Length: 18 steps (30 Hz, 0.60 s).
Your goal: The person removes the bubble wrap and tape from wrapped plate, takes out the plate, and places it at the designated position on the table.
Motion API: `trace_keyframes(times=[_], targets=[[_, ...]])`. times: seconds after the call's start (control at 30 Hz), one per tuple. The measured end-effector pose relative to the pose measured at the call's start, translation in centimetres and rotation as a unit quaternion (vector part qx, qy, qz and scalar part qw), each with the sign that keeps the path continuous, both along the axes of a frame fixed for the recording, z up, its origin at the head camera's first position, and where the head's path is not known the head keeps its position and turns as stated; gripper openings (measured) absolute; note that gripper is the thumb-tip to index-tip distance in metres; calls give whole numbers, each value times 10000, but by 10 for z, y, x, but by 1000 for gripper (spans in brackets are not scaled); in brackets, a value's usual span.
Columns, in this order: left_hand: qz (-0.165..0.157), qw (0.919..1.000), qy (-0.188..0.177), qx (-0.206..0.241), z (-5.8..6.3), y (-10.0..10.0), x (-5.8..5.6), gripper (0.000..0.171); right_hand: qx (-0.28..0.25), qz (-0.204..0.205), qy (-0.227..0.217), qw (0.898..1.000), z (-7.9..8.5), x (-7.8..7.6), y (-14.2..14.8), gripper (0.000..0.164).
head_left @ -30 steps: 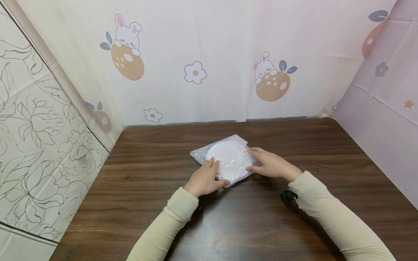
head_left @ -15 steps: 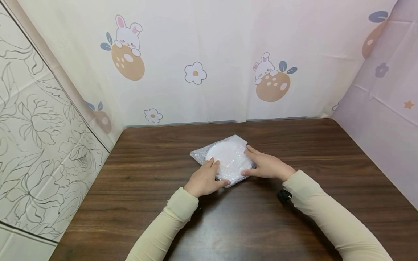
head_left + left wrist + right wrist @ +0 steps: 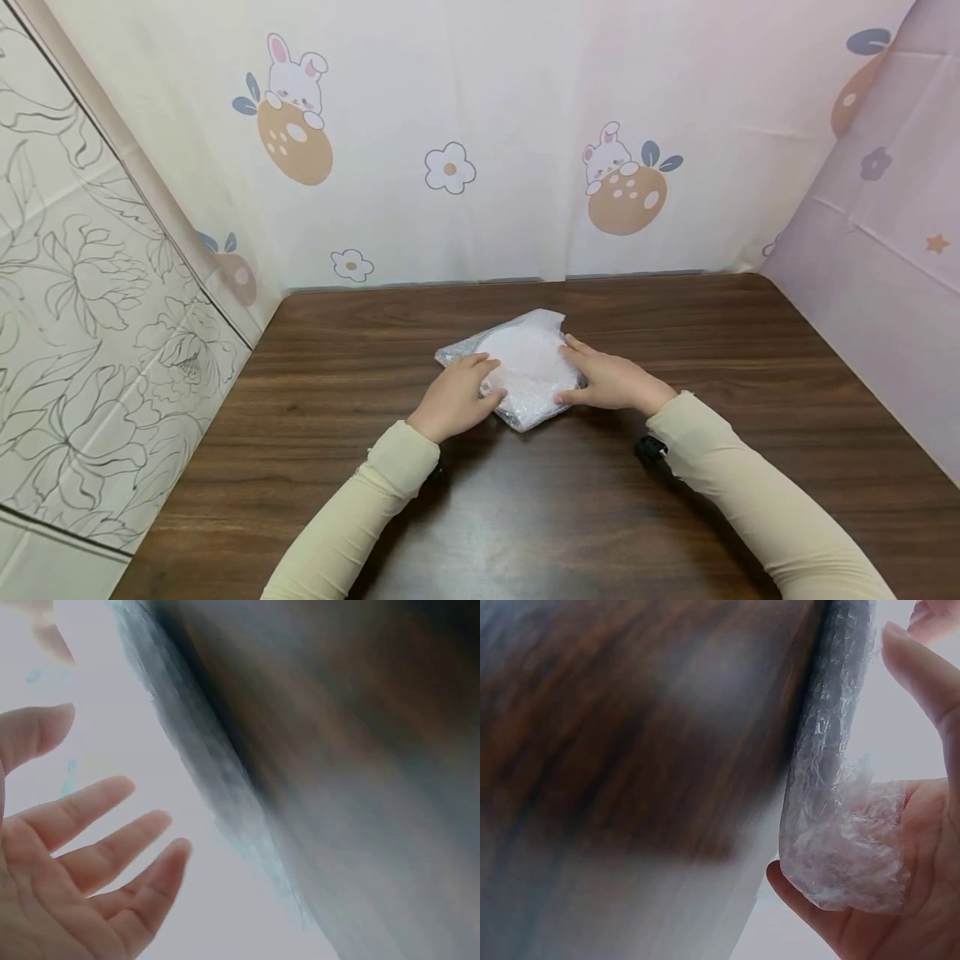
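Bubble-wrapped packet (image 3: 528, 379) lies between left hand (image 3: 455, 398), fingers spread, gripping nothing, and right hand (image 3: 613, 380). Right cups its edge.

Free room on the tabletop (image 3: 495, 517) between the sleeves (image 3: 341, 529), bubble-wrapped packet (image 3: 531, 371) in the way ahead, curtain (image 3: 517, 225) beyond

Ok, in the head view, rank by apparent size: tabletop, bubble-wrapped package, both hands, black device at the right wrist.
1. Tabletop
2. Bubble-wrapped package
3. Left hand and right hand: too alike to rank
4. Black device, what shows of it
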State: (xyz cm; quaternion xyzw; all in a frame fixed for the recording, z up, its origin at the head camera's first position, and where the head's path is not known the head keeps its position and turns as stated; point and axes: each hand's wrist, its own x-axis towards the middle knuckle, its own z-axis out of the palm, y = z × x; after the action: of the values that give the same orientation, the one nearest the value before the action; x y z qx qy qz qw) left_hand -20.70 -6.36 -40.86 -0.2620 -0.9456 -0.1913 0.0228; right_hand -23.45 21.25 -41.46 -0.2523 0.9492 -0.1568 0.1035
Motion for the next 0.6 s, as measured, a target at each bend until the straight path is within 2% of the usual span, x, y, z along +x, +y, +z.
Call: trace_keyframes(times=[0.17, 0.3, 0.47, 0.6], targets=[[-64, 9988, 464, 146, 3, -9, -11, 44, -15, 32, -51, 10000, 2, 0, 0, 94], [-138, 9977, 616, 250, 3, -14, -23, 48, -38, 25, -79, 10000, 4, 0, 0, 92], [19, 9989, 347, 304, 0, -17, -37, 53, -85, 21, -91, 9999, 5, 1, 0, 91], [209, 9994, 79, 247, -4, -19, -44, 49, -88, 44, -92, 9999, 3, 1, 0, 92]])
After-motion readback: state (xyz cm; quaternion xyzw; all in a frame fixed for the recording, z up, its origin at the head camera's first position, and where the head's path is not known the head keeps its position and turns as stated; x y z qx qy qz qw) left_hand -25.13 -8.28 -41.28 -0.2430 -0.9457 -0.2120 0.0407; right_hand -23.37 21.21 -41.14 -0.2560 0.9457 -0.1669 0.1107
